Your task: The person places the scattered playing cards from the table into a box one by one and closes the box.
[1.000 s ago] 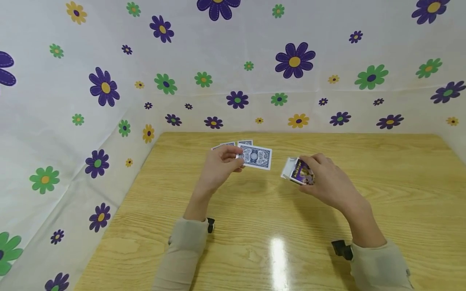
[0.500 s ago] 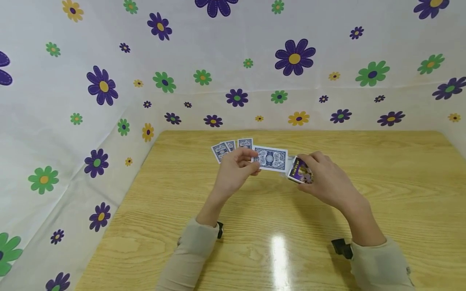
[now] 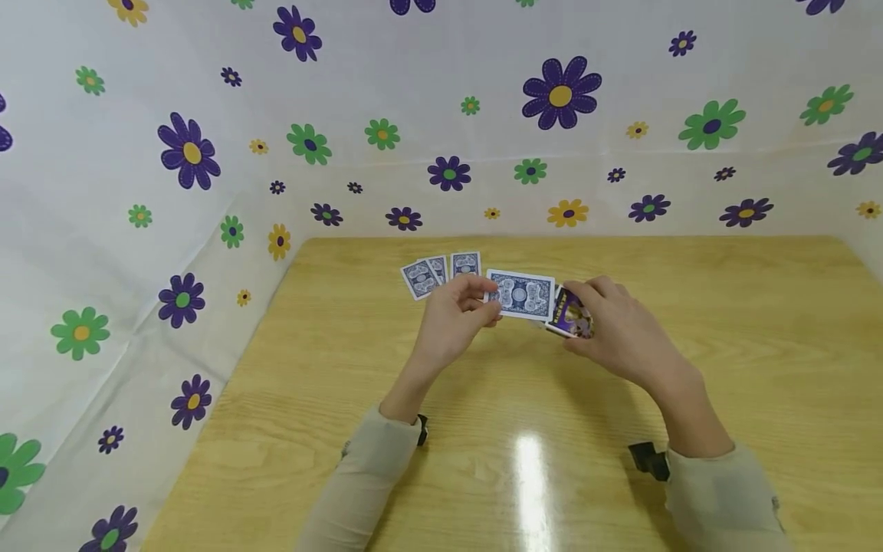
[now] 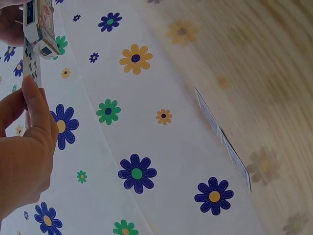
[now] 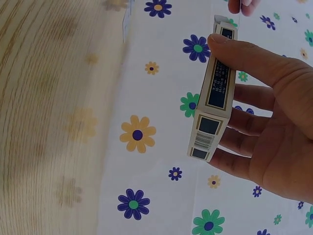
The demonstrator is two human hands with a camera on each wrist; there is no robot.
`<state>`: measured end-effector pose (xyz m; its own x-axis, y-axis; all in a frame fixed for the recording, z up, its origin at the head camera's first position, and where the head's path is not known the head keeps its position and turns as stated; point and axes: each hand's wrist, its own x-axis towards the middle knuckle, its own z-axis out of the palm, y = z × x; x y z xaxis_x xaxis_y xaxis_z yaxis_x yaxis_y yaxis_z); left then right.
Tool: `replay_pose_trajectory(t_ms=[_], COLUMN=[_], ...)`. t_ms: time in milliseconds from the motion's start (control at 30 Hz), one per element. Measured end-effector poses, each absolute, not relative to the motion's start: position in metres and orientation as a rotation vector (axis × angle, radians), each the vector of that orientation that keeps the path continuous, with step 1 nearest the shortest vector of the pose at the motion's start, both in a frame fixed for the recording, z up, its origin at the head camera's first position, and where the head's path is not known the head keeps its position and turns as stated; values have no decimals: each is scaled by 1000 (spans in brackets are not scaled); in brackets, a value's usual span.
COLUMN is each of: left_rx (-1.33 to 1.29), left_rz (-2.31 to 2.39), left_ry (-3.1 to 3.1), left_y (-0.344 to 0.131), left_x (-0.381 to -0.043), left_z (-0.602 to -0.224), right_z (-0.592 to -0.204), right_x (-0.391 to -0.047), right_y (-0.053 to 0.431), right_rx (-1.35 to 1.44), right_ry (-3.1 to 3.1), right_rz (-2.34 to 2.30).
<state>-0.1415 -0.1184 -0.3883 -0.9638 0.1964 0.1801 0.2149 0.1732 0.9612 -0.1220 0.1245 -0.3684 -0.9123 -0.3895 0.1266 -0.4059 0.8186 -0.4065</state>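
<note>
My left hand (image 3: pixel 455 318) pinches a blue-and-white-backed playing card (image 3: pixel 520 294) by its left end, between thumb and fingers. The card's right end overlaps the opening of the card box (image 3: pixel 572 314) in the head view. My right hand (image 3: pixel 624 333) grips that box, purple-fronted with dark and gold sides, its mouth turned left toward the card. In the left wrist view the card (image 4: pixel 32 63) runs from my fingertips up to the box's open flap (image 4: pixel 46 50). In the right wrist view my thumb and fingers hold the box (image 5: pixel 213 93) by its edges.
Several face-down playing cards (image 3: pixel 421 278) lie on the wooden table (image 3: pixel 483 429) behind my left hand, some overlapping and one (image 3: pixel 465 263) a little apart. A white flower-printed cloth (image 3: pixel 386 169) stands along the table's back and left edges.
My left hand has moved right with the card, bringing its end to the box's mouth. The cards on the table show more fully now. The right hand has stayed almost in place.
</note>
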Motion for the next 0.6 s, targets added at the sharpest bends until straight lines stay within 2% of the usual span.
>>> replay_pose_trajectory(t_ms=[600], left_rx=[-440], left_rz=[-1952], left_ry=[-2368], left_y=[-119], left_x=[-142], left_z=[-387], right_z=[-365], right_x=[-120], right_y=[126], right_rx=[628], right_ry=[-2982], right_rz=[677])
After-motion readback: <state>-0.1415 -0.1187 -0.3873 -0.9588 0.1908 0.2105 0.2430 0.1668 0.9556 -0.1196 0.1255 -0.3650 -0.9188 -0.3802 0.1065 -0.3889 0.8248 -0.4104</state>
